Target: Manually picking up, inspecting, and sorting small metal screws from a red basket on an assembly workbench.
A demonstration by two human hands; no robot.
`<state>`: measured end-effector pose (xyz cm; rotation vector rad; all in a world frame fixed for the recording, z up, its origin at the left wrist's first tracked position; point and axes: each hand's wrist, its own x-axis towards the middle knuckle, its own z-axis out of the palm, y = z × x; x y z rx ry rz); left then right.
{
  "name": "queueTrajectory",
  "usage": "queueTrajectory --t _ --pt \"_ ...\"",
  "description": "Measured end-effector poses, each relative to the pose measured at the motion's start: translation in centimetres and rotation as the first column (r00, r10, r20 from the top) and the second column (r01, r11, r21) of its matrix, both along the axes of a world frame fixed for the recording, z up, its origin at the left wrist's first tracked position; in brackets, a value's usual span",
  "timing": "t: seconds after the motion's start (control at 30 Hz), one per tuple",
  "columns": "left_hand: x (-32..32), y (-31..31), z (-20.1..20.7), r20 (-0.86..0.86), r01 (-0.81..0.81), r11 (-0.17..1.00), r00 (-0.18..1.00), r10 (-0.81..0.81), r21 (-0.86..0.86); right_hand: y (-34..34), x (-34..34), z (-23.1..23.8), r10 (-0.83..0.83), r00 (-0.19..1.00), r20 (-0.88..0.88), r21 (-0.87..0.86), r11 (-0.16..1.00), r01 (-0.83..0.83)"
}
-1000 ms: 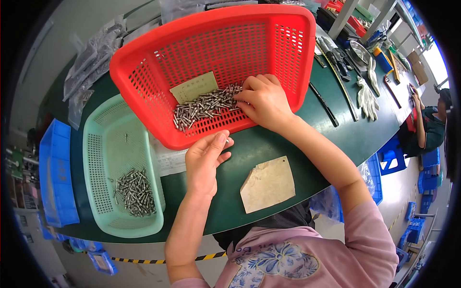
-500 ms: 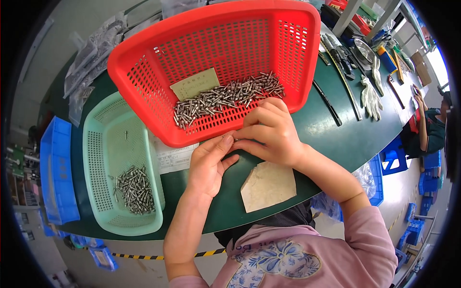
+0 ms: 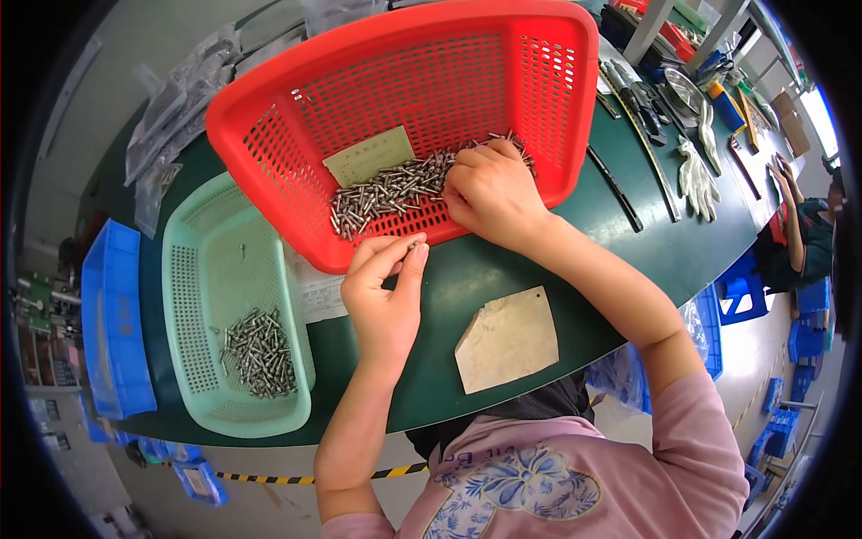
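Note:
A red perforated basket (image 3: 269, 202) leans toward me at the back of the table, with a heap of small metal pins (image 3: 386, 193) along its bottom. My left hand (image 3: 386, 292) is just outside its front rim, thumb and fingers pinched on a small metal pin (image 3: 414, 244) whose tip shows. Over the right part of the heap, inside the basket, is my right hand (image 3: 494, 193). Its fingers are curled, and their tips are hidden. On the left stands a light green basket (image 3: 175, 332) holding a smaller pile of similar metal pins (image 3: 259, 353).
A cream card (image 3: 510, 341) lies on the green table (image 3: 431, 314) near its front edge. Blue bins (image 3: 118, 323) stand at the left. White gloves (image 3: 697, 184) and long tools (image 3: 615, 189) lie to the right. Another person (image 3: 795, 225) sits at the far right.
My hands have come apart. The right has moved up and away into the red basket, onto the pins; the left stays near the rim with its pinch turned upward.

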<state>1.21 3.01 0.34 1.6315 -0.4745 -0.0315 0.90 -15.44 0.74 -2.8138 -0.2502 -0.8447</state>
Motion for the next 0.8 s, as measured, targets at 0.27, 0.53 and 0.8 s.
queueTrajectory --t 0.27,0.53,0.8 --pt "-0.3 -0.5 1.0 0.694 -0.184 0.938 0.716 -0.078 0.295 1.7 -4.5 3.5 0.168 0.978 -0.121 0.274 0.953 -0.129" --pt "-1.1 -0.5 0.4 0.317 0.053 0.977 0.941 -0.118 0.207 2.7 -5.9 2.3 0.12 0.993 -0.019 0.327 0.939 -0.107" --pt "-1.0 0.6 1.0 -0.405 0.31 0.9 0.813 -0.417 -0.305 0.9 -6.5 3.0 0.432 0.901 -0.038 0.383 0.839 -0.386"
